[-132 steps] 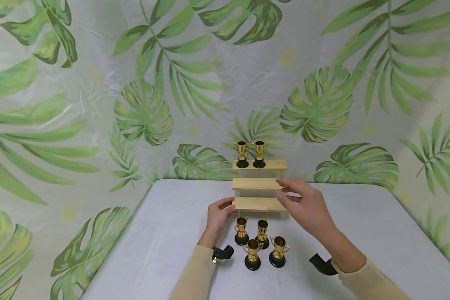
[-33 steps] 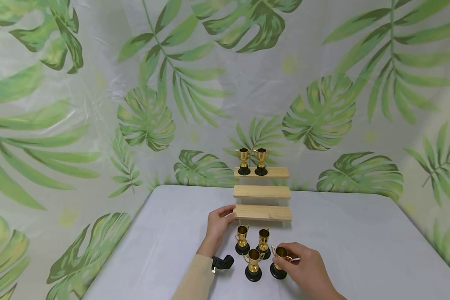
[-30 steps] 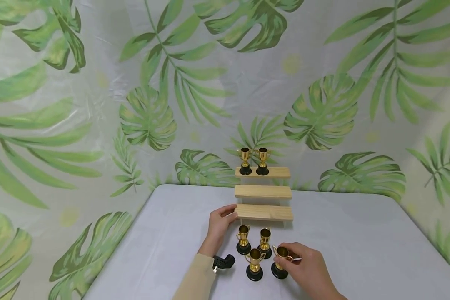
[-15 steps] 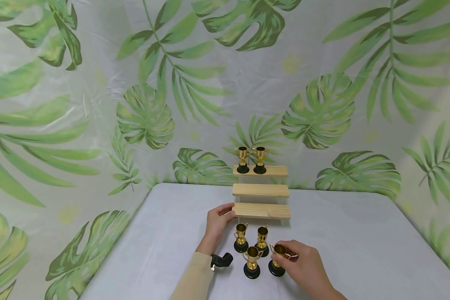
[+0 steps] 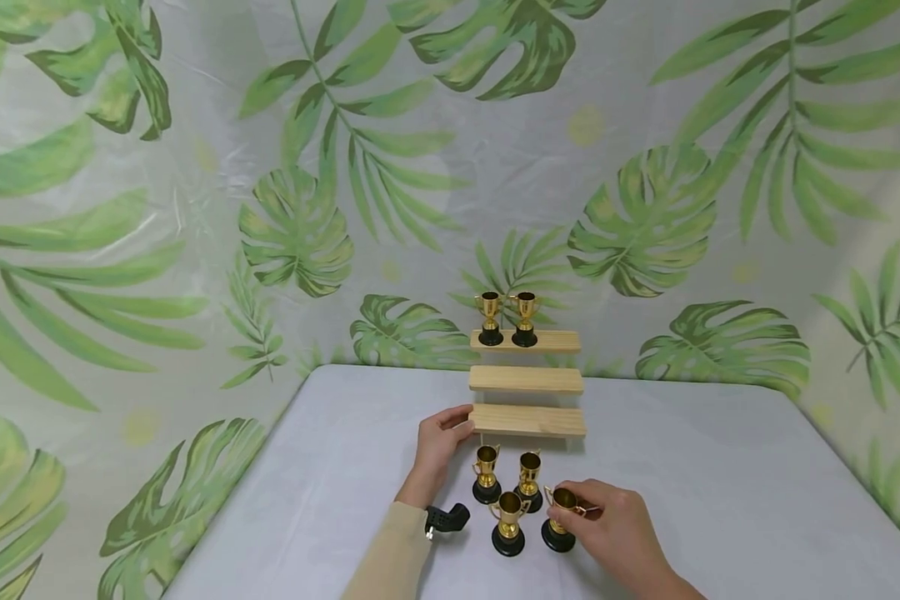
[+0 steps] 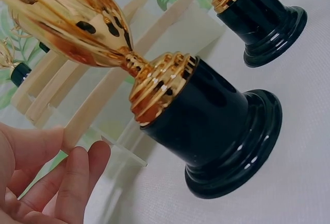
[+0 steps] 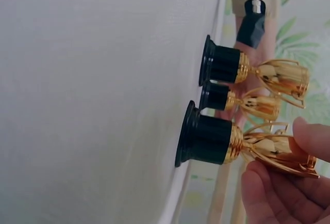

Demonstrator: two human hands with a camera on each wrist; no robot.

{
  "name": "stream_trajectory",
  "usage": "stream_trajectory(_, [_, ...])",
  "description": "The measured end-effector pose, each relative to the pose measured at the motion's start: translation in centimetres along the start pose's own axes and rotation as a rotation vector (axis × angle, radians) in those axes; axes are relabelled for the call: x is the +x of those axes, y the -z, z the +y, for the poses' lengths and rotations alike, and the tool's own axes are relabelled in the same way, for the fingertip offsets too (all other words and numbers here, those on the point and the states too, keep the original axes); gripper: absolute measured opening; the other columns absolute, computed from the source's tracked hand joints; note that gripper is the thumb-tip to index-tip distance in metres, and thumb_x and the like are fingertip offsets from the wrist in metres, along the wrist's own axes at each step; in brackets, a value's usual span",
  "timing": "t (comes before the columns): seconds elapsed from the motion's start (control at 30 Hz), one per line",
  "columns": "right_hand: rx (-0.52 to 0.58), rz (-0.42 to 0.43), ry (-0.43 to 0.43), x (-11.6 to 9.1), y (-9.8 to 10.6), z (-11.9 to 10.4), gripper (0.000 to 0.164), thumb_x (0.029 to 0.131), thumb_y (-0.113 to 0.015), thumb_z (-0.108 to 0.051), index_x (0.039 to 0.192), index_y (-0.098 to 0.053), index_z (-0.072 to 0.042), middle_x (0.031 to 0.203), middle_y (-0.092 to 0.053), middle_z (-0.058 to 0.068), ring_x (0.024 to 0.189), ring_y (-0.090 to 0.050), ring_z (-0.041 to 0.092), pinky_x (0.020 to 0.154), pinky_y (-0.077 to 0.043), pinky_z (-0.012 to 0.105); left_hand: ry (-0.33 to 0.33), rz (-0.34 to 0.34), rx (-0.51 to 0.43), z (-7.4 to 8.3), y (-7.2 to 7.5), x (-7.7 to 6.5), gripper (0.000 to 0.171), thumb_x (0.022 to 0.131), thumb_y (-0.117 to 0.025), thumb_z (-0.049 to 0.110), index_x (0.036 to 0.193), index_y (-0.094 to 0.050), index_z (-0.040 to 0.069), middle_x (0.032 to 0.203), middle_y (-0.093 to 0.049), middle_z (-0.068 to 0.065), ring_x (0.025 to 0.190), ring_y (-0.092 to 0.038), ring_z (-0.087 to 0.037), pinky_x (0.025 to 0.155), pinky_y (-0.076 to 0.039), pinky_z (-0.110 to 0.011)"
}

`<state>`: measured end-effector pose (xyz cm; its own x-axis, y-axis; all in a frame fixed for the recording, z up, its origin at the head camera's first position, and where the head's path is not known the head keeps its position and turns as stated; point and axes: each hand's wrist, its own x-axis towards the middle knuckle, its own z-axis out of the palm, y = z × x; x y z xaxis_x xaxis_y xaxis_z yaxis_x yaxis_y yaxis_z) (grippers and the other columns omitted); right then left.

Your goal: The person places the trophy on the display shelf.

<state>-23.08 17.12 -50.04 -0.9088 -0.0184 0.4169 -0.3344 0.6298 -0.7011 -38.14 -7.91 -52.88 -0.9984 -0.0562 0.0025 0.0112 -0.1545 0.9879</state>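
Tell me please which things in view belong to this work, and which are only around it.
Probably part of the work:
trophy in the right grip
three trophies standing nearby
wooden stand, held by the left grip
two trophies on its top shelf

Probably only surroundings:
leaf-print backdrop
white table
black wrist device

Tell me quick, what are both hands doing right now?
Left hand: holding the left end of the lowest shelf.
Right hand: holding a gold-and-black trophy.

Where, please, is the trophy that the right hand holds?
In the head view, the held trophy is lower right of centre, in front of the tiered shelf, with another trophy on its left.
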Motion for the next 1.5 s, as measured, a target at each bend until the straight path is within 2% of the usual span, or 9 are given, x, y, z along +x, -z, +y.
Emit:
stream_trajectory(0.27, [-0.01,-0.021,0.021,0.5,0.2,-0.3,0.025,0.071,-0.093,-0.018,0.092,-0.08,-0.021,0.079,-0.068,-0.019,0.064,-0.061,0.0,0.058,-0.055,0.021,-0.007,-0.008,-0.014,0.4,0.0,0.1,0.031,0.089,-0.073,-0.001,0.121,-0.072,0.001,0.122,-0.068,-0.018,0.103,-0.069,-0.021,0.086,-0.058,-0.031])
stream_trajectory(0.53, [-0.022,-0.056,0.011,0.5,0.7,-0.8,0.026,0.073,-0.092,-0.016,0.096,-0.08,-0.017,0.08,-0.068,-0.018,0.066,-0.06,0.0,0.058,-0.055,0.021,0.01,-0.01,-0.013,0.3,-0.1,-0.1,0.032,0.089,-0.073,-0.002,0.121,-0.072,0.001,0.122,-0.068,-0.018,0.102,-0.069,-0.02,0.085,-0.058,-0.03])
stream_trajectory(0.7, [-0.029,-0.034,0.06,0.8,1.3,-0.8,0.028,0.074,-0.091,-0.015,0.099,-0.08,-0.016,0.083,-0.069,-0.017,0.069,-0.062,0.0,0.06,-0.056,0.021,0.018,-0.007,-0.013,0.3,-0.1,-0.2,0.032,0.089,-0.073,-0.001,0.121,-0.072,0.001,0.122,-0.068,-0.018,0.104,-0.069,-0.021,0.085,-0.058,-0.03])
stream_trajectory(0.93, [-0.032,-0.003,0.124,1.4,2.1,-0.5,0.03,0.077,-0.089,-0.018,0.104,-0.078,-0.02,0.09,-0.071,-0.017,0.078,-0.065,0.0,0.064,-0.058,0.019,0.024,-0.02,-0.011,0.4,-0.1,0.0,0.034,0.091,-0.071,-0.002,0.125,-0.069,-0.002,0.125,-0.066,-0.022,0.106,-0.068,-0.023,0.087,-0.058,-0.031])
stream_trajectory(1.1, [-0.023,-0.007,0.097,1.6,2.5,-0.7,0.037,0.077,-0.09,-0.018,0.112,-0.078,-0.016,0.094,-0.074,-0.011,0.079,-0.068,0.002,0.066,-0.058,0.019,0.025,-0.015,-0.001,0.4,-0.2,0.2,0.034,0.091,-0.068,-0.006,0.126,-0.067,-0.007,0.124,-0.065,-0.025,0.105,-0.068,-0.025,0.086,-0.058,-0.031])
stream_trajectory(1.27, [-0.017,-0.025,0.038,1.8,2.9,-0.9,0.042,0.077,-0.09,-0.022,0.116,-0.077,-0.016,0.097,-0.075,-0.005,0.079,-0.07,0.004,0.066,-0.057,0.018,0.025,-0.01,-0.025,0.4,-0.3,0.0,0.034,0.09,-0.071,-0.004,0.124,-0.069,-0.003,0.124,-0.066,-0.022,0.103,-0.069,-0.021,0.085,-0.058,-0.03])
stream_trajectory(1.5, [-0.031,-0.026,0.018,2.1,3.4,-1.2,0.042,0.079,-0.088,-0.028,0.117,-0.075,-0.018,0.09,-0.074,-0.008,0.077,-0.069,0.004,0.066,-0.057,0.017,0.024,-0.011,-0.02,0.2,-0.2,0.2,0.033,0.09,-0.072,-0.003,0.124,-0.07,-0.001,0.124,-0.067,-0.02,0.103,-0.069,-0.021,0.086,-0.059,-0.032])
